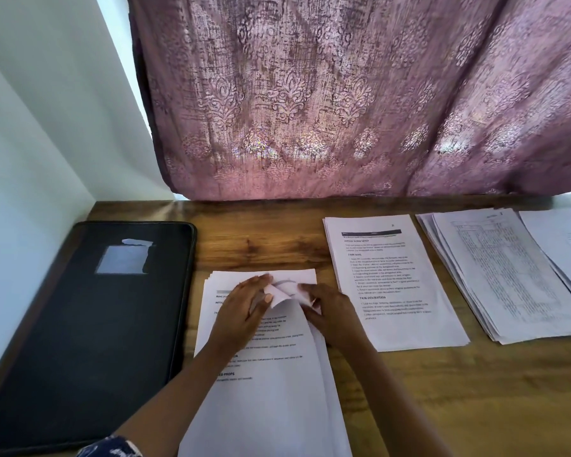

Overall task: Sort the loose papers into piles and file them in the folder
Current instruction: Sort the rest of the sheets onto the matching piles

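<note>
Nearest me, the stack of papers [271, 390] runs off the bottom edge. I see the left hand [241, 311] lying flat on it, fingers straight, while the right hand [330, 315] pinches the curled far edge of the top sheet [285, 291]. The closed black folder [89, 324] sits just left. Bare table [475, 390] opens to the right. Farther off lie a squared second pile [393, 282] and a fanned third pile [508, 275], with a curtain [343, 94] behind.

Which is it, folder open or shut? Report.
Shut. The black folder lies flat on the table, its cover closed with the label face up; no papers show inside.
</note>
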`<state>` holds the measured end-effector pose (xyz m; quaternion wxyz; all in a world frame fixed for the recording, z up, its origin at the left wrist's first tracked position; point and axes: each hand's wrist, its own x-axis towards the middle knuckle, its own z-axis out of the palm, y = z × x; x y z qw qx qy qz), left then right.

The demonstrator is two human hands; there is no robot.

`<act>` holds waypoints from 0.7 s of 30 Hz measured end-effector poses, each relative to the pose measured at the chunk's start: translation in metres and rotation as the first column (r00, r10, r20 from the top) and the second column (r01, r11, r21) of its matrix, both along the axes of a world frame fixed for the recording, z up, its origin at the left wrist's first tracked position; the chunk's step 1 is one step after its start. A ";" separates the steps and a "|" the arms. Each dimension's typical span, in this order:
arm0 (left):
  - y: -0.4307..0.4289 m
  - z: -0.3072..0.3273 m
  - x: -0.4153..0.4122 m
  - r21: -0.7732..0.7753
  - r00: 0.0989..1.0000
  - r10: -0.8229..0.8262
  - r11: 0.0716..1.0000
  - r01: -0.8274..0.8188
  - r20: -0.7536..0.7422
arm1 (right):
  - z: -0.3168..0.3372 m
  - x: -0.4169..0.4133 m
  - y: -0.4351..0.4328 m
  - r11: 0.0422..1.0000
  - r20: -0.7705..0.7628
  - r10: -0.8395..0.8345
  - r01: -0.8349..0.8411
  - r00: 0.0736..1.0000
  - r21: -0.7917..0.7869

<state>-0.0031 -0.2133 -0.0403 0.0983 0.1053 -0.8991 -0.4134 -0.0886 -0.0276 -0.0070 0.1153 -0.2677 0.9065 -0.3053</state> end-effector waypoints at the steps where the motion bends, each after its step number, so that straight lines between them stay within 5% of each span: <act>1: 0.000 0.000 0.000 -0.005 0.999 -0.001 1.000 0.001 0.032 | 0.003 0.005 -0.002 0.994 0.074 -0.045 0.052 0.996 -0.095; 9: -0.002 -0.001 0.000 0.016 0.996 -0.059 0.998 0.060 -0.073 | -0.014 0.022 -0.006 0.974 -0.098 0.223 -0.225 0.970 -0.003; 13: -0.004 -0.002 -0.003 -0.173 0.995 -0.092 0.980 0.097 0.041 | -0.005 0.011 -0.003 0.998 -0.047 0.059 -0.059 0.997 -0.018; 17: -0.004 -0.002 -0.005 -0.226 0.992 -0.102 0.967 0.117 0.076 | -0.010 -0.003 -0.004 0.954 -0.107 0.130 -0.095 0.986 0.284; 21: -0.002 0.001 -0.004 -0.216 0.992 -0.088 0.971 0.105 0.089 | -0.010 -0.004 -0.003 0.973 -0.126 0.086 -0.056 0.988 0.223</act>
